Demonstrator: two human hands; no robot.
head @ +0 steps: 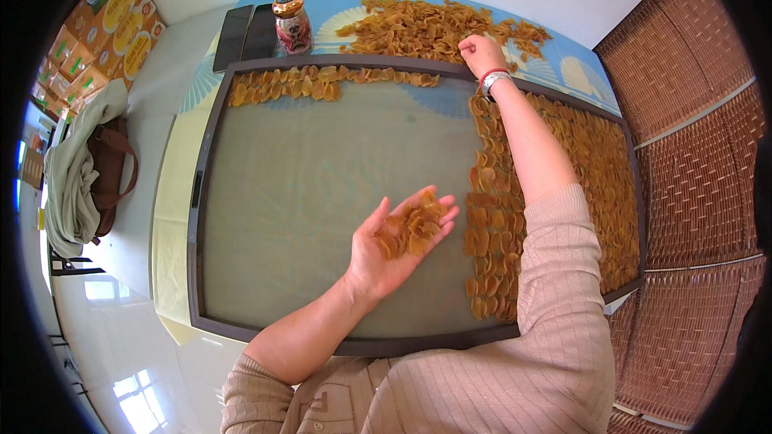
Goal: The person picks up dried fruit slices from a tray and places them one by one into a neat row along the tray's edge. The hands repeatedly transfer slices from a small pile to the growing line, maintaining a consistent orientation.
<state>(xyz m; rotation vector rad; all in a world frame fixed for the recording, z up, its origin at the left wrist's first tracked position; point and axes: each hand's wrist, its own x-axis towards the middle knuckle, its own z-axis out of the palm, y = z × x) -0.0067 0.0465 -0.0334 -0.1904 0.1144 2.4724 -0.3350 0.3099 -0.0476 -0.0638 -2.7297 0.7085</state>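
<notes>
My left hand (392,247), palm up, cups a small heap of dried amber slices (416,229) above a mesh screen in a dark frame (289,193). Over the far edge of the frame, my right hand (479,54) has its fingers curled together at the loose pile of dried slices (416,27); whether a slice is between them I cannot tell. Rows of slices (494,241) lie flat across the right part of the mesh, partly hidden by my right arm. Shorter rows (289,84) run along its far left edge.
Two dark phones (232,36) and a jar with a copper-coloured lid (294,24) stand beyond the frame at the far left. A woven folding screen (699,193) borders the right side. Farther left are a brown bag (111,163) with pale cloth and stacked cartons (114,24).
</notes>
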